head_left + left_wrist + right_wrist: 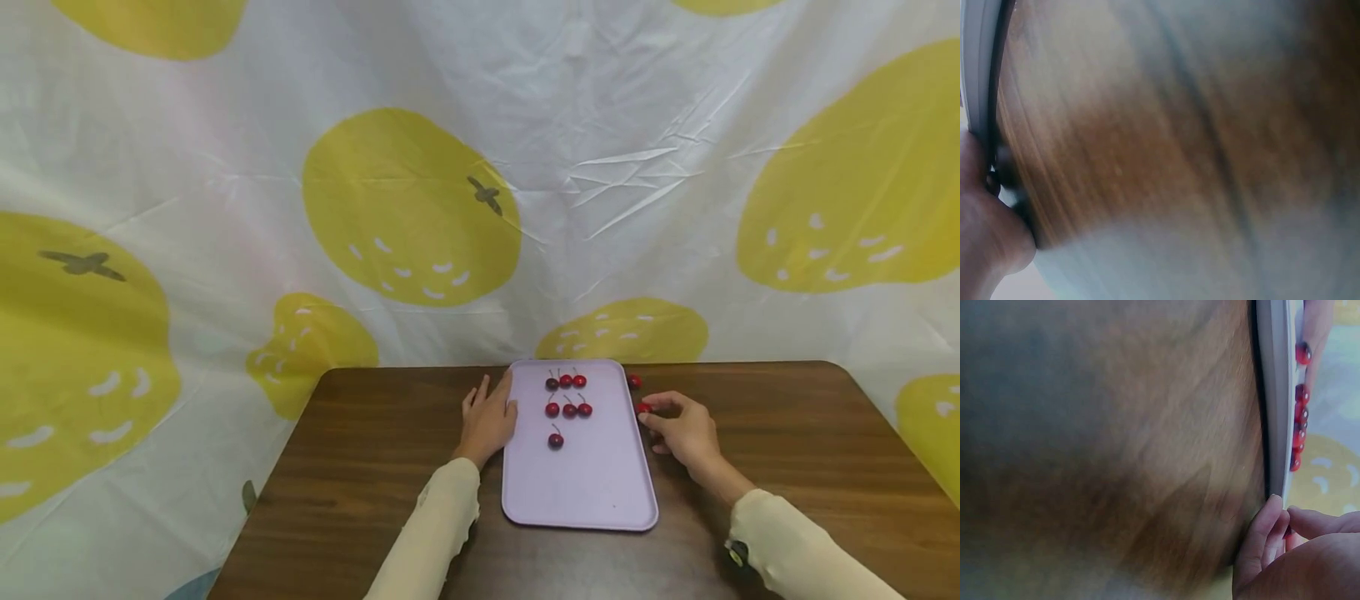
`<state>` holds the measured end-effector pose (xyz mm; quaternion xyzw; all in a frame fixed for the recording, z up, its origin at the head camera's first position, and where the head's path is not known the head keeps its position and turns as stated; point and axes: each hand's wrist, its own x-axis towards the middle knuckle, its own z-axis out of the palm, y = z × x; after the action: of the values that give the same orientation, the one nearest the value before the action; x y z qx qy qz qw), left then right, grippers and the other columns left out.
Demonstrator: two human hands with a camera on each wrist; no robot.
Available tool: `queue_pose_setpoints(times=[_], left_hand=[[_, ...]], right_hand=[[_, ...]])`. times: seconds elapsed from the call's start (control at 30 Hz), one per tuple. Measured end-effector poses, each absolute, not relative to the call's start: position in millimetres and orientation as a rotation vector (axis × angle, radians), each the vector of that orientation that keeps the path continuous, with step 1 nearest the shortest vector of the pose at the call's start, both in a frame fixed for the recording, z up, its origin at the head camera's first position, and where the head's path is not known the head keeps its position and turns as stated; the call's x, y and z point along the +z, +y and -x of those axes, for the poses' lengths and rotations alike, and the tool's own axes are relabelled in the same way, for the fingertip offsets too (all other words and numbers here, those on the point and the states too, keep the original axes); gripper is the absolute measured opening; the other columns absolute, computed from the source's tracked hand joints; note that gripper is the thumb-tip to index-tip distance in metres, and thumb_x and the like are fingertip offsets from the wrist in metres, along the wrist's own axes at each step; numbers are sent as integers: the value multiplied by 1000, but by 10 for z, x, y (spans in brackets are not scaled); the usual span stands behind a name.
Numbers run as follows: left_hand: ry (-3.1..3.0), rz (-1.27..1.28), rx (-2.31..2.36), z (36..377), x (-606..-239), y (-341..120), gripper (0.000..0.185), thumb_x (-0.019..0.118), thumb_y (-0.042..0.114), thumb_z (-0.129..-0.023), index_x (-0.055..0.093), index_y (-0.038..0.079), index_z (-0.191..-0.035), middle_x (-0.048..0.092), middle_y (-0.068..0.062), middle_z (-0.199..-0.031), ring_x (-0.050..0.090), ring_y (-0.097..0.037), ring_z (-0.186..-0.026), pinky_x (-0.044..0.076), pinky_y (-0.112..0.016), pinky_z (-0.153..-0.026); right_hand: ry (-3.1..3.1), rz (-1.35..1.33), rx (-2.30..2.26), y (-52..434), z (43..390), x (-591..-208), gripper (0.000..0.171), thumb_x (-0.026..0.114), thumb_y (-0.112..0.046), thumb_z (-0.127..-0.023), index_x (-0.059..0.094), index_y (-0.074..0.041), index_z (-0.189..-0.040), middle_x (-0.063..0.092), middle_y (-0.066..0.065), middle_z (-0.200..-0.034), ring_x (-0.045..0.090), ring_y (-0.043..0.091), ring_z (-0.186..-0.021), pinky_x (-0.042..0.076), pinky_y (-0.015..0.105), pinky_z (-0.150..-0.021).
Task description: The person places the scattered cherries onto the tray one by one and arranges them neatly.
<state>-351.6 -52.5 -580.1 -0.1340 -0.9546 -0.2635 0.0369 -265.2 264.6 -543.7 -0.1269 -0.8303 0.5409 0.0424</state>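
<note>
A lilac tray (592,487) lies on the brown table (375,450). Several red cherries (569,409) with stems sit on its far half in two rows of three, with a single one (555,440) in front. My left hand (489,412) lies flat on the table, fingers straight against the tray's left edge (972,69). My right hand (652,412) rests beside the tray's right edge and pinches a cherry (642,408) between thumb and fingertips (1272,515). Another loose cherry (634,381) lies on the table just beyond it. The right wrist view shows the tray edge (1272,394) and the cherries (1301,394) side-on.
A white cloth with large yellow fruit prints (411,208) hangs right behind the table's far edge. Bare wood stretches to the left of my left hand and to the right of my right hand (810,433). Cream sleeves cover both forearms.
</note>
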Motion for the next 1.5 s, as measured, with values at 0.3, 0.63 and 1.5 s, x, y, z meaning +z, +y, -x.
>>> queue_pose_setpoints(times=[0.3, 0.63, 1.5], left_hand=[[-2950, 402, -787, 3531, -5831, -551, 61, 43, 32, -111, 28, 23, -169, 38, 5, -171, 19, -30, -166, 13, -57, -133], [-2961, 400, -764, 3556, -5852, -526, 61, 42, 35, -111, 27, 25, -169, 38, 8, -171, 19, -27, -167, 14, -55, -133], [-2915, 429, -742, 3464, -5704, -522, 58, 46, 26, -110, 36, 15, -166, 47, 0, -166, 29, -36, -163, 21, -59, -130]], right_hand=[[-2554, 298, 1652, 2470, 2489, -5395, 33, 74, -12, -97, 69, -3, -129, 70, 23, -124, 67, 13, -71, 61, 30, -59], [-2533, 84, 1587, 2255, 2421, -5324, 26, 77, -1, -91, 74, 2, -117, 77, 25, -110, 73, 12, -77, 64, 29, -64], [-2791, -348, 1125, 1837, 2611, -5370, 16, 86, -8, -83, 79, -11, -97, 80, 2, -91, 69, 13, -82, 53, 28, -74]])
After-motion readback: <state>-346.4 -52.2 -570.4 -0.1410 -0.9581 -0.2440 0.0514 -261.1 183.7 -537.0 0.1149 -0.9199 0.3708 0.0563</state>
